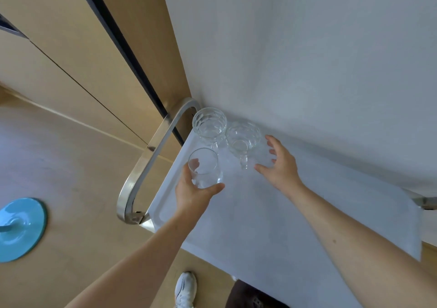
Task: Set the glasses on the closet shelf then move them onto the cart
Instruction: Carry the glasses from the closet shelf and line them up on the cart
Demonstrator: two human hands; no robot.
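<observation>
A white cart top (260, 218) stands against the wall. My left hand (191, 195) grips a plain clear glass (205, 168) from below and holds it upright just over the cart's back left area. Two faceted clear glass mugs stand in the back left corner, one (209, 123) by the handle end and one (242, 137) to its right, with its handle towards me. My right hand (282, 168) hovers just right of that second mug with spread, slightly curved fingers. Whether a faint clear glass sits between thumb and fingers I cannot tell.
A curved metal cart handle (146, 163) rises at the left end. Wooden closet doors (71, 52) run along the left, and a white wall (319, 47) stands behind the cart. On the wooden floor lie a blue round base (22, 228) and my white shoe (185, 288).
</observation>
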